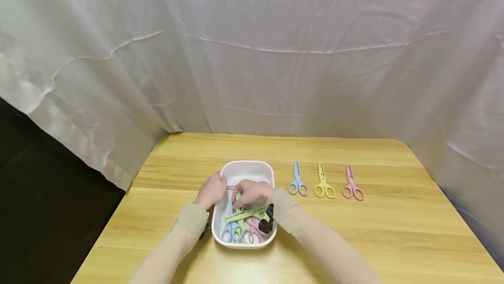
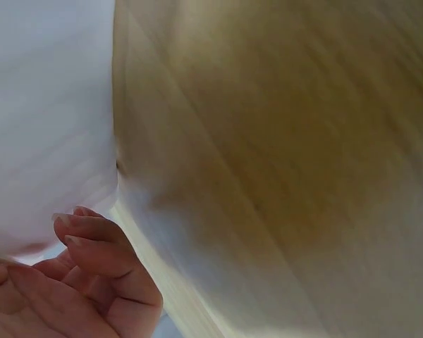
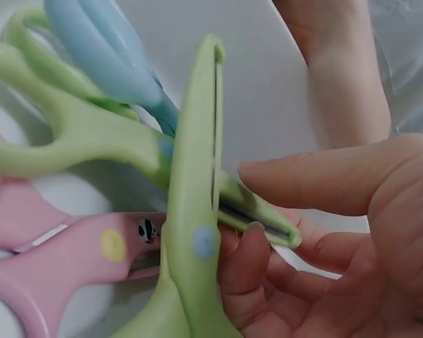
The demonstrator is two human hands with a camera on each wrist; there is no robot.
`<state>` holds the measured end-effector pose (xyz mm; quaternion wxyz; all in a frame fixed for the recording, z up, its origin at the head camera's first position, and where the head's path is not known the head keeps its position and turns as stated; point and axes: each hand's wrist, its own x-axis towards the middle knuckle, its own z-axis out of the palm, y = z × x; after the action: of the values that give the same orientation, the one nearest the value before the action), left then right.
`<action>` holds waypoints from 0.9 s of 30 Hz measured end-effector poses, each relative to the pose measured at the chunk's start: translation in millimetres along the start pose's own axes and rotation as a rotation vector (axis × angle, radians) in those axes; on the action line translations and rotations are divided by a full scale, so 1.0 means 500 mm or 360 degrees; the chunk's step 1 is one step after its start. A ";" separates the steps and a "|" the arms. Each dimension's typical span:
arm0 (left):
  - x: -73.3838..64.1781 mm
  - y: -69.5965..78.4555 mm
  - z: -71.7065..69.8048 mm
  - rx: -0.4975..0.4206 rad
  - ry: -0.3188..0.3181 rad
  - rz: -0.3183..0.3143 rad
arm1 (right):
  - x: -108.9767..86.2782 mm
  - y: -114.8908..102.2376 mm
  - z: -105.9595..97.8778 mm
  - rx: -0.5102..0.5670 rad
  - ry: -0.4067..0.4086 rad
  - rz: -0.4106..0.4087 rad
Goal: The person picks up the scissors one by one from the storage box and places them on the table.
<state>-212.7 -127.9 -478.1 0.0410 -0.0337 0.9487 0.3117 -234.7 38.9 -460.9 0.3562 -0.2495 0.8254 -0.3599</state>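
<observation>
A white plastic box [image 1: 218, 227] on the table holds several scissors with plastic-covered blades. My left hand [image 1: 212, 191] grips its left rim; in the left wrist view the fingers [image 2: 99, 246] curl by the white wall. Inside the box is my right hand [image 1: 252, 191]. Its thumb and fingers close around the blade end of green scissors [image 3: 106, 137], seen in the right wrist view. Another pair of green scissors [image 3: 190, 211] lies across these, by the fingertips. Beside them are blue scissors [image 3: 102, 53] and pink scissors [image 3: 77, 257].
To the right of the box, blue scissors [image 1: 297, 179], yellow scissors [image 1: 322, 181] and pink scissors [image 1: 351, 183] lie in a row, tips pointing away. A pale curtain [image 1: 275, 91] hangs behind the wooden table [image 1: 374, 231].
</observation>
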 end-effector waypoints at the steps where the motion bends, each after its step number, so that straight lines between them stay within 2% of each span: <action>1: -0.001 0.000 0.000 -0.0006 -0.0001 -0.0001 | 0.001 0.003 -0.001 0.0009 -0.0007 -0.0006; 8: -0.008 -0.003 0.002 -0.0041 -0.0017 -0.0013 | -0.003 0.014 -0.004 0.0033 -0.0099 0.0000; 16: -0.008 0.002 0.000 -0.0024 -0.0003 0.0026 | -0.025 0.001 -0.024 -0.0121 -0.0248 -0.0053; 22: -0.007 0.006 -0.002 -0.0033 -0.0021 0.0003 | -0.037 0.002 -0.045 -0.0253 -0.0333 -0.0057; 27: -0.006 0.006 -0.005 -0.0038 -0.0020 -0.0004 | -0.044 -0.005 -0.050 -0.0431 -0.0341 -0.0069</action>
<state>-209.9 -126.8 -474.1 0.0470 -0.0334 0.9446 0.3232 -239.9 62.5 -437.6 0.3972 -0.3500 0.8181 -0.2244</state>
